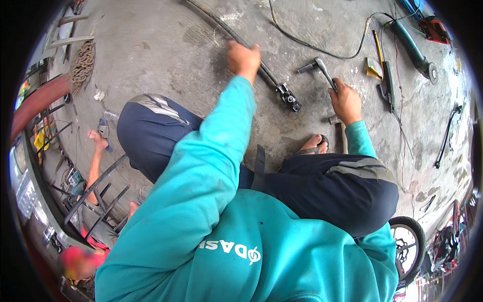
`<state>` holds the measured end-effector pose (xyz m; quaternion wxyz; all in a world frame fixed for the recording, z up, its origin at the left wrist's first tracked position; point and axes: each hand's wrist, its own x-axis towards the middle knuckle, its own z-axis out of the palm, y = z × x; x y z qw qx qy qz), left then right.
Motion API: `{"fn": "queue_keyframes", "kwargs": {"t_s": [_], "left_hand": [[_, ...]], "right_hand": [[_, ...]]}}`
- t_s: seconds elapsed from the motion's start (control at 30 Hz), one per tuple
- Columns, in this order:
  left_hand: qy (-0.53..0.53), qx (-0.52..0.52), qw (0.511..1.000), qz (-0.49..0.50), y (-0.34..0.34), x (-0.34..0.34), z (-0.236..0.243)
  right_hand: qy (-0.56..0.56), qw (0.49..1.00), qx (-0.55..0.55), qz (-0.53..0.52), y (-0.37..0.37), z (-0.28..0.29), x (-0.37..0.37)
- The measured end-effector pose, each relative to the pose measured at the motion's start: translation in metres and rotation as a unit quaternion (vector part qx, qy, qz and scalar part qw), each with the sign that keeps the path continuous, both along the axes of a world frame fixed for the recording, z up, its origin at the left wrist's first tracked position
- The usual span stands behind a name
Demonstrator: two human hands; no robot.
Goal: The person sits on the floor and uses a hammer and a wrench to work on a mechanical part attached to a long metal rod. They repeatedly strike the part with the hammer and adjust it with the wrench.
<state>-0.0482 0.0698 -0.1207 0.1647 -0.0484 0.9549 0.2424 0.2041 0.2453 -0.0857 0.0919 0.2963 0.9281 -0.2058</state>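
My left hand (244,60) is closed round a long dark metal shaft (211,17) that lies slanting across the concrete floor. At the shaft's near end is a universal joint (288,96), resting on the ground in front of me. My right hand (347,103) grips the handle of a ratchet wrench (324,70). The wrench's head carries a long socket (306,68), which points left, apart from the joint. Just below my right hand lies a hammer (334,120), its wooden handle partly hidden by my leg.
An angle grinder (410,45), a welding electrode holder (387,90) and a yellow piece (373,69) lie at the right. A black cable (322,49) curves across the far floor. Farther right is a metal rod (448,136). A chain (82,65) and another person (95,166) are at the left.
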Motion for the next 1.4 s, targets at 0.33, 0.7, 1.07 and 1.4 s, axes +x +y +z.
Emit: {"fn": "queue_keyframes", "kwargs": {"t_s": [0.33,0.7,1.07,1.4], "left_hand": [[-0.001,0.438,0.887,0.15,0.004,0.014,-0.013],[-0.333,0.744,0.52,0.255,-0.016,-0.017,0.05],[-0.265,0.861,0.391,0.191,-0.02,-0.05,0.109],[-0.223,0.857,0.426,0.186,-0.021,-0.057,0.154]], "right_hand": [[0.054,0.855,-0.515,-0.039,-0.078,0.03,-0.048],[-0.002,0.789,-0.612,-0.054,-0.083,0.108,-0.08],[0.013,0.676,-0.737,-0.001,-0.089,0.228,-0.135],[0.115,0.625,-0.771,-0.042,-0.114,0.256,-0.153]]}}
